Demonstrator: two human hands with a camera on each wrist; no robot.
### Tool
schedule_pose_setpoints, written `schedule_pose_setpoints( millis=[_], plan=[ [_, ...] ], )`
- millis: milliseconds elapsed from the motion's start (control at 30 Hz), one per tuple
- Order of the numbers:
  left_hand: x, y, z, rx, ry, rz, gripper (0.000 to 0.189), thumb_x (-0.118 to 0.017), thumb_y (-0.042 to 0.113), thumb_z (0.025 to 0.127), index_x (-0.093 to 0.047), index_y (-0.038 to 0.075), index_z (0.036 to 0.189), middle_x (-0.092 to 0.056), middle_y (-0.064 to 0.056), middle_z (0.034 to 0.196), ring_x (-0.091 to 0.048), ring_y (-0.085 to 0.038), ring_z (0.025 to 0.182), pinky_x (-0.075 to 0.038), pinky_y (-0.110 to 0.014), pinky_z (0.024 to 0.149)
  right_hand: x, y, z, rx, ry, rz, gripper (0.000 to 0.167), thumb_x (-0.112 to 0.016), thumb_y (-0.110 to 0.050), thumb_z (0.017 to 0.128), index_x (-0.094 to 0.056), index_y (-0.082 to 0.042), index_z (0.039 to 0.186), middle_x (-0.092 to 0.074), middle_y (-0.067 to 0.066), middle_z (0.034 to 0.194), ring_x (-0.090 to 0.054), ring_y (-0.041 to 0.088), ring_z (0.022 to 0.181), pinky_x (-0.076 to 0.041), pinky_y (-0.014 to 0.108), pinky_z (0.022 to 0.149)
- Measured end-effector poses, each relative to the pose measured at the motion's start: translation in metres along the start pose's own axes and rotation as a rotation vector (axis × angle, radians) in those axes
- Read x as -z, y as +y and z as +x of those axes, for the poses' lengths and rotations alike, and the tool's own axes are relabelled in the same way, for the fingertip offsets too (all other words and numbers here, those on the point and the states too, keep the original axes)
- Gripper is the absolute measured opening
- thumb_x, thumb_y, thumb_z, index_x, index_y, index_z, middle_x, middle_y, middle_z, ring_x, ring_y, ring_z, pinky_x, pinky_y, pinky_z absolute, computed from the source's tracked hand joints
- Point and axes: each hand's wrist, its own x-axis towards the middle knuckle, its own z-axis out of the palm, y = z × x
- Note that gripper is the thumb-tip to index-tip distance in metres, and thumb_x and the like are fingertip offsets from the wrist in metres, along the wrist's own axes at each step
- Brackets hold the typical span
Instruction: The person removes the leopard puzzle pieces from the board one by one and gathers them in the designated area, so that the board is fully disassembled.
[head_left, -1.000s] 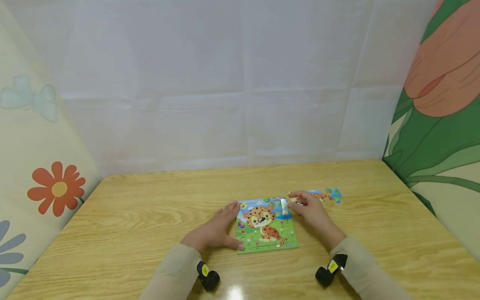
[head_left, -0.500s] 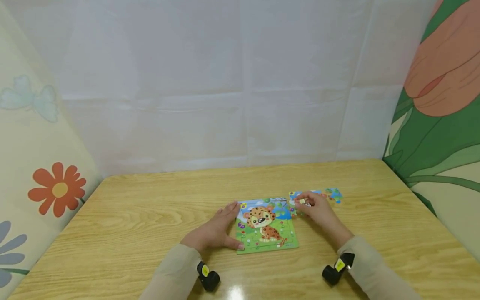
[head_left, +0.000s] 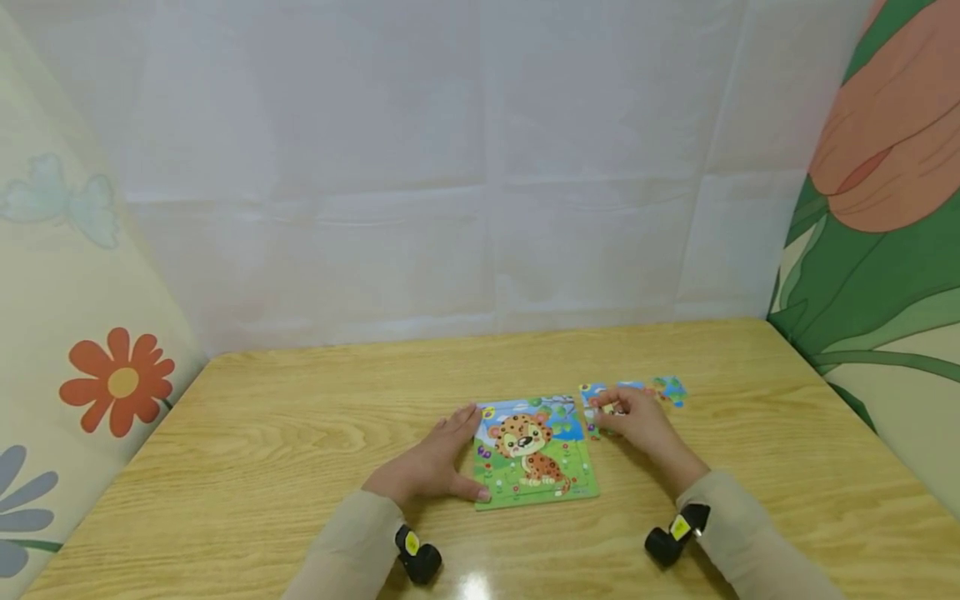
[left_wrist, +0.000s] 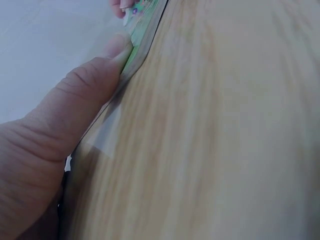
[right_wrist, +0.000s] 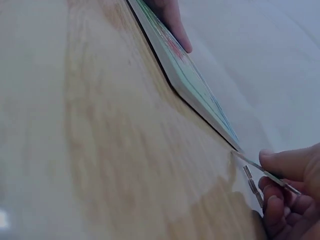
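The leopard puzzle board (head_left: pixel 528 454) lies flat on the table, its picture facing up. My left hand (head_left: pixel 429 460) spans the board's left side. Its thumb (left_wrist: pixel 85 82) rests on the near left corner and the fingers touch the far left corner. Just off the board's far right corner, my right hand (head_left: pixel 633 418) pinches a thin puzzle section (head_left: pixel 588 408) with blue and green print. In the right wrist view the section (right_wrist: pixel 270 175) sits between thumb and fingers, with a second thin piece (right_wrist: pixel 253 186) below it. The hand hides part of the section.
A loose blue and green puzzle piece (head_left: pixel 671 390) lies beyond the right hand on the wooden table (head_left: pixel 300 433). A white cloth (head_left: pixel 375 183) hangs behind the table. Printed flower panels (head_left: pixel 885 208) stand on both sides.
My right hand has drawn back to the right from the board's far right corner, and the thin puzzle section now shows at its fingers. The left hand has stayed on the board.
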Motion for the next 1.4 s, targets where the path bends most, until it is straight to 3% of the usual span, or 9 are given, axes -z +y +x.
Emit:
schedule_pose_setpoints(
  millis=[233,533,833,1133,1400],
  plan=[
    [-0.001,-0.001,0.000,0.009,0.001,0.000,0.117,-0.079,0.047,0.064,-0.011,0.004,0.148,-0.005,-0.010,0.156,-0.003,-0.027,0.143,-0.004,-0.044,0.116,0.002,-0.002,-0.001,0.000,0.046,-0.159,0.024,-0.072,-0.016,0.077,-0.066,0.000,0.094,-0.048,0.000,0.068,-0.041,0.013,0.062,-0.036,0.025,0.057],
    [-0.002,-0.001,0.000,0.001,0.002,0.006,0.116,-0.079,0.047,0.064,-0.012,0.003,0.148,-0.005,-0.011,0.156,-0.003,-0.027,0.143,-0.004,-0.045,0.116,0.003,-0.009,-0.007,-0.063,0.048,-0.265,0.029,-0.073,-0.022,0.077,-0.060,0.000,0.092,-0.059,0.009,0.084,-0.050,0.020,0.073,-0.044,0.033,0.063],
    [-0.002,-0.002,0.001,0.006,0.000,-0.002,0.117,-0.079,0.048,0.064,-0.011,0.004,0.148,-0.004,-0.011,0.156,-0.003,-0.027,0.143,-0.004,-0.044,0.116,0.003,-0.007,-0.007,-0.072,0.039,-0.295,0.032,-0.075,-0.023,0.077,-0.058,-0.001,0.094,-0.061,0.013,0.094,-0.053,0.025,0.081,-0.046,0.040,0.070],
    [-0.001,-0.001,0.001,0.000,0.003,-0.005,0.117,-0.080,0.047,0.064,-0.012,0.003,0.148,-0.005,-0.011,0.156,-0.003,-0.026,0.143,-0.004,-0.044,0.116,0.005,-0.004,-0.001,-0.042,0.038,-0.284,0.032,-0.078,-0.020,0.073,-0.060,0.000,0.090,-0.047,0.004,0.071,-0.041,0.018,0.067,-0.035,0.028,0.060],
    [-0.001,-0.002,0.002,-0.014,0.000,0.009,0.116,-0.079,0.047,0.065,-0.012,0.001,0.147,-0.005,-0.013,0.155,-0.004,-0.028,0.143,-0.005,-0.044,0.116,0.008,-0.003,0.001,-0.040,0.018,-0.293,0.038,-0.077,-0.019,0.074,-0.061,0.004,0.101,-0.053,0.006,0.078,-0.046,0.019,0.071,-0.042,0.031,0.064]
  ],
)
